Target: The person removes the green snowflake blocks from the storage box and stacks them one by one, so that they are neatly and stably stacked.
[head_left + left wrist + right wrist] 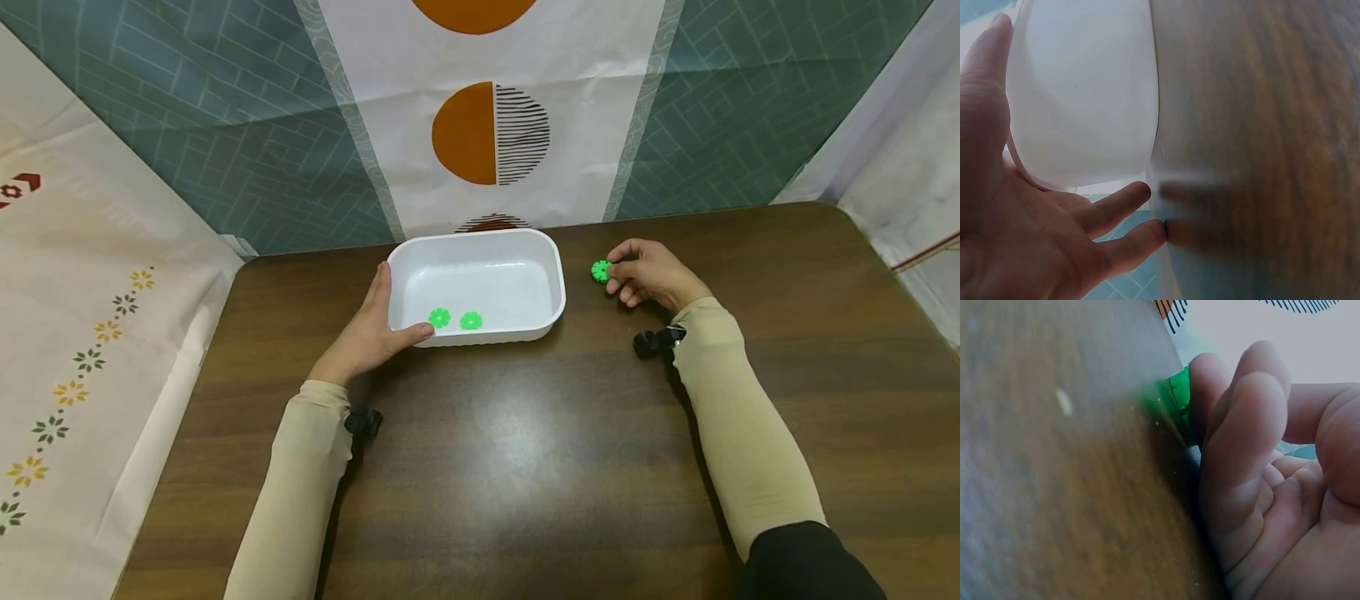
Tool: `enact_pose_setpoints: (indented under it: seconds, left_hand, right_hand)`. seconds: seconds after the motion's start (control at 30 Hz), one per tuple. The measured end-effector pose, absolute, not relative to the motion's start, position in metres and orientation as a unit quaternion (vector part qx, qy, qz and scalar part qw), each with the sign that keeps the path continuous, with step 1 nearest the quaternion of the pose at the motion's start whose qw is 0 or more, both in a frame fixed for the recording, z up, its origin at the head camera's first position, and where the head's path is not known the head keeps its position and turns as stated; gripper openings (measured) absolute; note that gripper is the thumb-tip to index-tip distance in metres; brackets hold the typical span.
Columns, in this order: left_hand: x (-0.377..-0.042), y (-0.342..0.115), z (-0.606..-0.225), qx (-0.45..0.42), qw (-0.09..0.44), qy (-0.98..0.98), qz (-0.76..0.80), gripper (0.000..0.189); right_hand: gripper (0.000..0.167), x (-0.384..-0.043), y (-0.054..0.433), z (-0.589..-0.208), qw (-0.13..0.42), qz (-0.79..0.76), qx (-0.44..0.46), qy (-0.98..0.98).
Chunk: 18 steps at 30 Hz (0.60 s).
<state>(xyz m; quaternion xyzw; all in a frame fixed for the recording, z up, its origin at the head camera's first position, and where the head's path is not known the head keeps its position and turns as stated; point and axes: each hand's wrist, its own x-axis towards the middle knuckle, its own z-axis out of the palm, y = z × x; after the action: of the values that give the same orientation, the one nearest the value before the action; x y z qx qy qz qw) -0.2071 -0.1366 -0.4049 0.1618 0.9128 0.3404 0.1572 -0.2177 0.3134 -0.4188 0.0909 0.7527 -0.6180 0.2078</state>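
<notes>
A white rectangular tray point(551, 287) stands near the table's far edge. Two green notched discs point(471, 321) lie inside it by the front wall. At the tray's left front corner rests my left hand point(365, 333), thumb over the front rim, straight fingers spread along the end wall. In the left wrist view two fingertips point(1141, 190) reach down close to the tabletop. To the right of the tray, my right hand point(651, 273) pinches the edge of another green notched disc point(599, 272) low at the table. Curled fingers partly hide this disc point(1180, 394) in the right wrist view.
Brown wooden tabletop point(510, 467) stretches in front of the tray. A patterned teal and white cloth point(585, 142) hangs behind the far edge. White embroidered cloth point(150, 358) borders the left side. Dark wrist-worn devices point(363, 422) sit at both cuffs.
</notes>
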Motion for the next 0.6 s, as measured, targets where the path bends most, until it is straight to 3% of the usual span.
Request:
enact_pose_setpoints:
  seconds: [0.6]
  left_hand:
    - [-0.2064, -0.135, -0.403, 0.156, 0.154, 0.912, 0.346, 0.125]
  right_hand:
    - [0.032, -0.2115, 0.316, -0.4176, 0.188, -0.618, 0.092, 0.758]
